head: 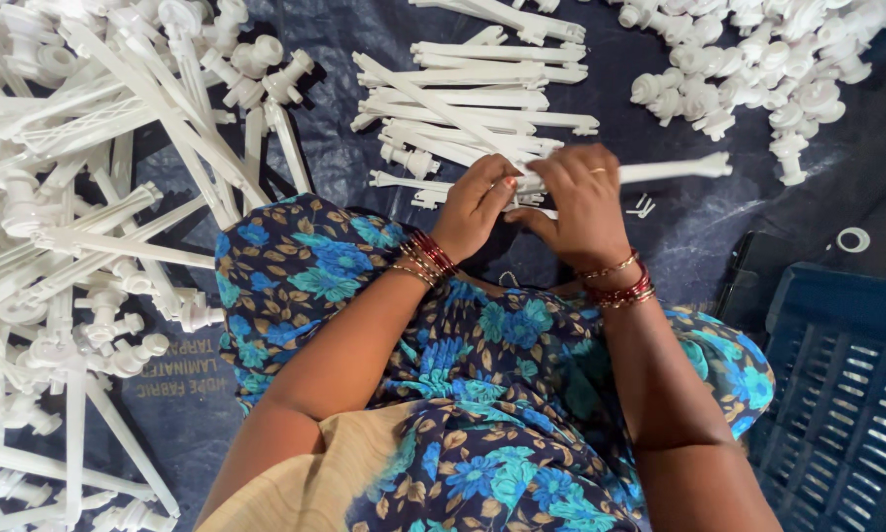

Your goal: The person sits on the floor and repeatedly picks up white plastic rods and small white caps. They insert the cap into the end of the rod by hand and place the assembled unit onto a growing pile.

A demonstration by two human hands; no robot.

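My right hand (583, 202) grips a long white plastic rod (672, 170) that sticks out to the right and ends in a small notched tip. My left hand (477, 202) pinches the rod's near end, fingertips against those of the right hand. Both hands hover over my knees, which are covered in blue flowered cloth (344, 266), above a dark tarp (384, 39). Just beyond the hands lies a small stack of similar white rods (468, 99).
A big heap of white rods and knobbed fittings (78, 217) fills the left side. A pile of short white fittings (749, 69) lies at the upper right. A blue slotted plastic crate (842, 384) stands at the lower right, with a white ring (853, 239) near it.
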